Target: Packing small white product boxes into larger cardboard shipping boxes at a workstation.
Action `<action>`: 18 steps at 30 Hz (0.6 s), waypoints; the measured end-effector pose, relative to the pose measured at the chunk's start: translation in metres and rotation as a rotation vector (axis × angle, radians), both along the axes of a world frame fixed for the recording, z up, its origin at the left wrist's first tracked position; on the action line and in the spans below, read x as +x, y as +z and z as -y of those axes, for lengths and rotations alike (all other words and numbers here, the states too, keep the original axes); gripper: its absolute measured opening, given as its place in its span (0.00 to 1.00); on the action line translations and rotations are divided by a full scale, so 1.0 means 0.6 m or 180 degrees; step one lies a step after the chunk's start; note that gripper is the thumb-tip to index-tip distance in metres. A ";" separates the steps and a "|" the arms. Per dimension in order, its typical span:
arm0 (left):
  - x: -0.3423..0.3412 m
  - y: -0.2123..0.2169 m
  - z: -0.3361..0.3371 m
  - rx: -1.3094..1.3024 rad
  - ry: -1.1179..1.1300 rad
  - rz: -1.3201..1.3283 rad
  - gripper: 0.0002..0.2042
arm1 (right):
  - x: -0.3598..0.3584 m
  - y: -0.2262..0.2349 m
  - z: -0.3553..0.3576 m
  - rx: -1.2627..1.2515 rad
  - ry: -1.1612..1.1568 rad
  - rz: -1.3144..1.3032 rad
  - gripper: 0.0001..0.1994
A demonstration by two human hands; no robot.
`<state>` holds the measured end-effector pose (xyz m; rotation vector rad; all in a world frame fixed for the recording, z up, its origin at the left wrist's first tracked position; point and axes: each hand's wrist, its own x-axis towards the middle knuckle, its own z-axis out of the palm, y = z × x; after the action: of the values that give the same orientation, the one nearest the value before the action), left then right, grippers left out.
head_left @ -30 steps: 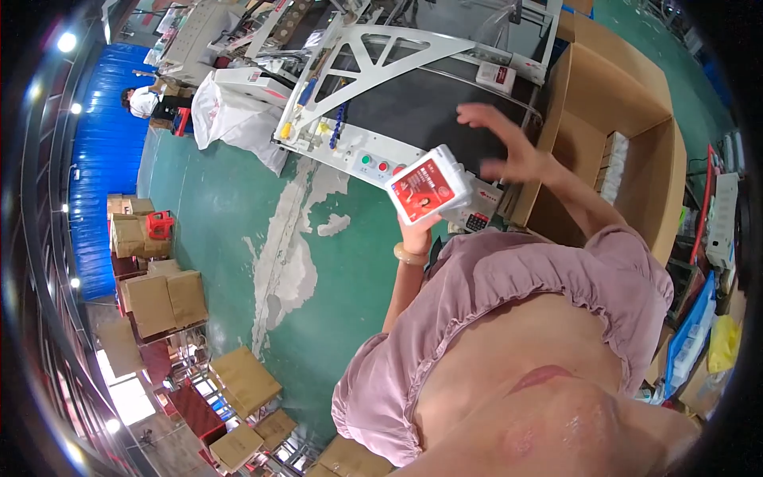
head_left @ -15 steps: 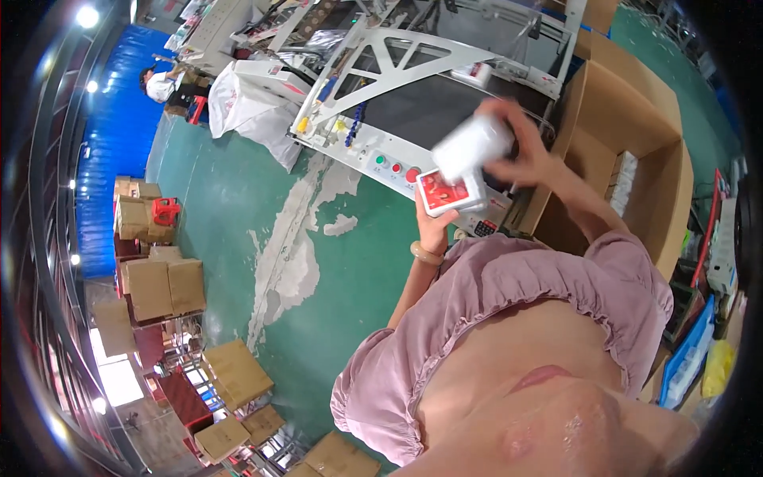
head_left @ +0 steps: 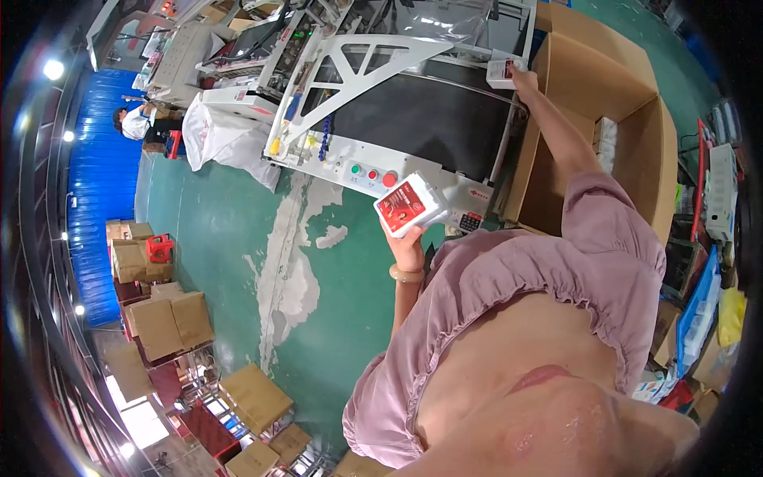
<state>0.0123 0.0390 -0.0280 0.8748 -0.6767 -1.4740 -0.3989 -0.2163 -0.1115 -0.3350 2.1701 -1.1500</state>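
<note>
My left hand, a bracelet on its wrist, is closed on a white package with a red label. More white packaging shows behind that label; whether it is a second package I cannot tell. The hand is in front of the machine's control panel. My right arm stretches away to the far right end of the dark conveyor belt. There my right hand has its fingers on another white package with a red label. Part of its grip is hidden by the hand itself.
A large open cardboard carton stands right of the machine, with a row of white packages inside. The machine's slanted white frame spans the belt. A white sack lies at left. Further left, a person sits near a blue wall.
My right hand has moved from the package in my left hand out to the one on the belt's far end. My left hand has turned its package, showing the red label more fully.
</note>
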 end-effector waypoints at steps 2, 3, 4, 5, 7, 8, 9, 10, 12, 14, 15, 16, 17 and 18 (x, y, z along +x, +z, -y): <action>0.001 0.010 -0.006 0.0095 0.0017 0.0011 0.41 | 0.022 -0.004 -0.004 0.0115 -0.0129 -0.0074 0.29; 0.004 0.012 -0.009 0.0142 0.0034 0.0021 0.41 | 0.039 -0.003 -0.009 0.0222 -0.0272 -0.0158 0.29; 0.008 0.007 -0.011 0.0146 0.0060 0.0039 0.41 | 0.054 0.000 -0.015 0.0329 -0.0419 -0.0245 0.28; 0.006 0.005 -0.008 0.0084 0.0080 0.0041 0.41 | 0.053 0.000 -0.020 0.0321 -0.0425 -0.0246 0.28; 0.001 0.000 -0.003 -0.0041 0.0118 0.0046 0.41 | 0.053 -0.002 -0.026 0.0405 -0.0447 -0.0291 0.28; 0.000 -0.002 -0.003 -0.0050 0.0113 0.0045 0.41 | 0.052 -0.001 -0.027 0.0446 -0.0457 -0.0313 0.28; -0.001 -0.003 -0.003 -0.0038 0.0093 0.0036 0.41 | 0.051 0.001 -0.027 0.0436 -0.0461 -0.0313 0.28; -0.004 0.003 -0.003 -0.0021 0.0067 0.0029 0.42 | 0.048 0.002 -0.028 0.0453 -0.0239 -0.0264 0.28; -0.010 0.011 -0.002 -0.0012 0.0029 0.0023 0.42 | 0.043 0.005 -0.030 0.0482 0.0201 -0.0166 0.27; -0.018 0.015 0.001 -0.0103 -0.0086 -0.0045 0.40 | 0.035 0.007 -0.037 0.0531 0.0500 -0.0343 0.26; -0.020 0.017 0.002 -0.0150 -0.0122 -0.0074 0.39 | 0.042 0.018 -0.044 0.0583 0.0842 -0.0518 0.25; -0.024 0.021 0.004 -0.0160 -0.0133 -0.0075 0.39 | 0.049 0.030 -0.052 0.0634 0.1171 -0.0697 0.24; -0.027 0.024 0.004 -0.0125 -0.0167 -0.0190 0.38 | 0.072 0.040 -0.062 0.0129 0.1483 -0.0996 0.23; -0.031 0.027 0.005 -0.0088 -0.0209 -0.0305 0.36 | 0.096 0.047 -0.079 -0.0380 0.1778 -0.1289 0.22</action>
<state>-0.0063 0.0358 -0.0118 0.7620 -0.6583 -1.5518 -0.3413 -0.1692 -0.0835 -1.2298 2.1234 -0.9405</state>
